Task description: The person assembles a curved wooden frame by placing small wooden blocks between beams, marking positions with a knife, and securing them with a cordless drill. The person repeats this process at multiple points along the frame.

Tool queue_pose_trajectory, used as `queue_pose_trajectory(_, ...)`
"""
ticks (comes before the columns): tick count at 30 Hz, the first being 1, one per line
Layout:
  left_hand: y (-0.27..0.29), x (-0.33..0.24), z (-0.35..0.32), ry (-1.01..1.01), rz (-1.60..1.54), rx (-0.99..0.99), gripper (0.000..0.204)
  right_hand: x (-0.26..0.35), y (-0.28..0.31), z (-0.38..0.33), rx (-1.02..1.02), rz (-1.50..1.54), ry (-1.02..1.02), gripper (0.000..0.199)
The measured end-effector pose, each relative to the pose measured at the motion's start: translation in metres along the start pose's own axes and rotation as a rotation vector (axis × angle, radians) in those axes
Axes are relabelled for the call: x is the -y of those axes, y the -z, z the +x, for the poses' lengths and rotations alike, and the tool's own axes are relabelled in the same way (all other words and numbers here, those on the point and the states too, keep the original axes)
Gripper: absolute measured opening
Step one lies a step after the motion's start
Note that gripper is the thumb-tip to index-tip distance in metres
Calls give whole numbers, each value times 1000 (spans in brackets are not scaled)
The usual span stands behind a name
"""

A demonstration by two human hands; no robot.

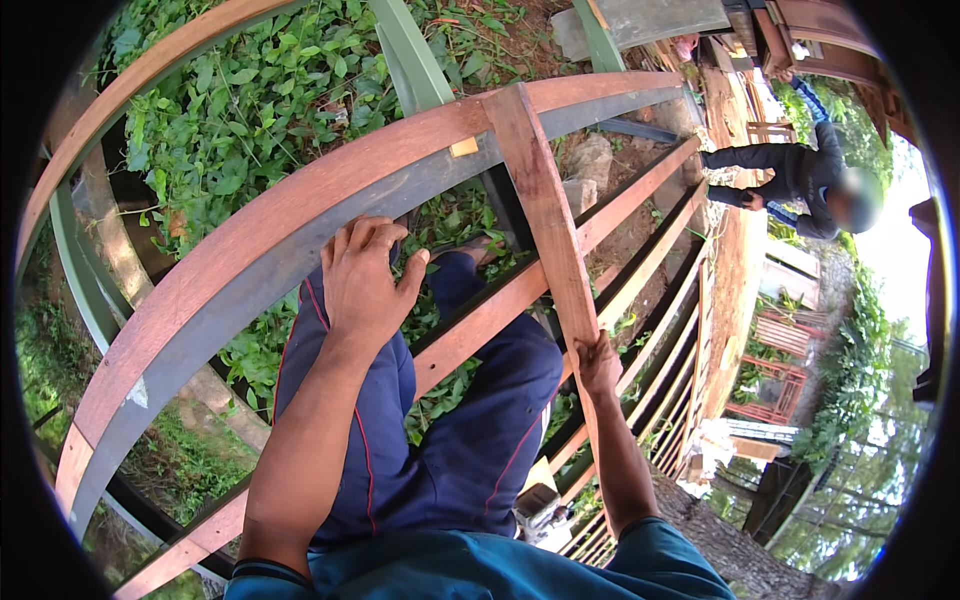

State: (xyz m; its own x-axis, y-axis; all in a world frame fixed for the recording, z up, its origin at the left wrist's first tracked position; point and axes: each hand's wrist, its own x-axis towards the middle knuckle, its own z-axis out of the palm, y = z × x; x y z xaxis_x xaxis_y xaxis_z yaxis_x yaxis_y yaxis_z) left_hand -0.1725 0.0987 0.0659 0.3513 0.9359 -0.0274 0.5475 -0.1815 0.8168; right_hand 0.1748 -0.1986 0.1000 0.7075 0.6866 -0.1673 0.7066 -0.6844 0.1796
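Observation:
My right hand (600, 366) is closed around the edge of a long reddish wooden plank (545, 195). The plank's far end lies over a wooden beam (330, 185) fixed along a dark metal frame (270, 260). A small light wood block (464, 147) sits against the frame, left of the plank. My left hand (362, 270) lies on my left knee, thumb apart from the loosely bent fingers, with nothing held. Its fingertips come close to the metal frame. Under the plank crosses a narrower wooden slat (490, 320) with a dark edge.
Several parallel slats (650, 350) run off to the right. Green metal posts (412, 60) rise at the frame's far side. Leafy plants (250, 120) and stones (590, 162) lie below, seen through gaps. Another person (790, 170) stands at the far right, near stacked timber.

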Motion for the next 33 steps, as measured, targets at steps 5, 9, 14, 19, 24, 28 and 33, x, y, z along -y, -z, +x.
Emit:
queue_pose_trajectory(5, 10, 6, 1, -9, 23, -46, 33, -42, -20, 19, -53, 37, -110, 40)
queue_pose_trajectory(9, 3, -1, 6, -13, 61, -43, 32, -89, -21, 52, -62, 118, -228, 35)
queue_pose_trajectory(14, -15, -10, 6, -40, 179, -34, 31, -108, -25, 65, -99, 202, -157, 56)
queue_pose_trajectory(19, -30, 2, 1, -225, 228, -46, 33, -100, -21, 5, -345, 223, -136, 90)
queue_pose_trajectory(24, -27, 35, 19, -190, 168, 46, 48, -102, 4, -140, -382, 382, -227, 60)
queue_pose_trajectory(28, 7, 63, 73, -459, 372, -103, 60, -59, 26, -199, -383, 580, -289, 48)
queue_pose_trajectory(33, 21, 72, 131, -326, 773, 17, 104, 46, 35, -142, -406, 937, -14, 39)
